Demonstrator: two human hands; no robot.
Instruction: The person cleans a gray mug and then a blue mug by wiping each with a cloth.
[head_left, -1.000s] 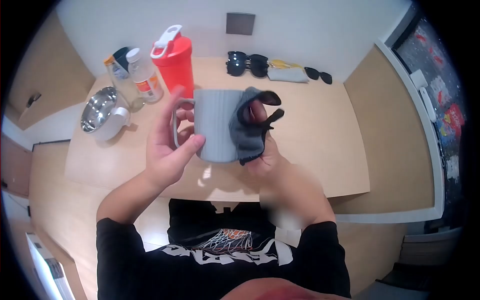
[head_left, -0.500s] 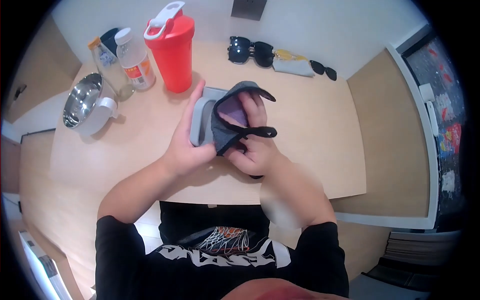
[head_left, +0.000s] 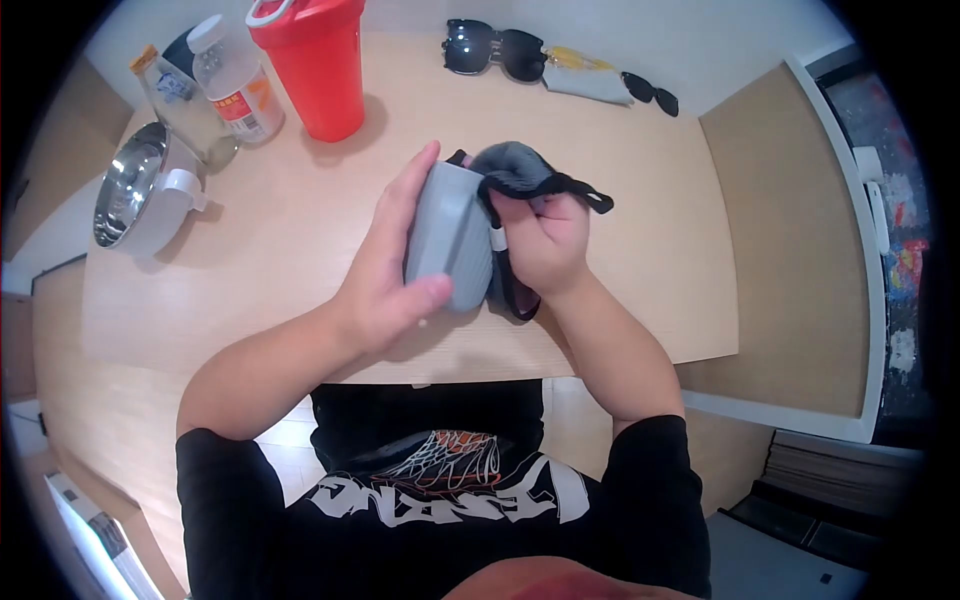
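Observation:
My left hand [head_left: 385,265] grips a grey plastic box [head_left: 447,235] from its left side, thumb across the lower front and fingers up along the far edge. The box stands tilted above the table near its front edge, with a ribbed face turned to the right. In my right hand [head_left: 548,245] is a grey cloth [head_left: 515,163] with black edging and a small white tag. The cloth is bunched over the fingers and pressed against the right side of the box. My right fingertips are hidden under the cloth.
A red shaker bottle [head_left: 320,75] stands at the back left, beside a plastic bottle [head_left: 238,90], a glass bottle [head_left: 180,110] and a steel-lined bowl [head_left: 150,200]. Sunglasses [head_left: 495,50], a grey pouch [head_left: 588,85] and a smaller dark pair [head_left: 650,93] lie along the wall.
The box has turned, its hollow opening now out of sight and its ribbed face showing. My right hand has moved slightly right and up with the cloth. The view has shifted a little.

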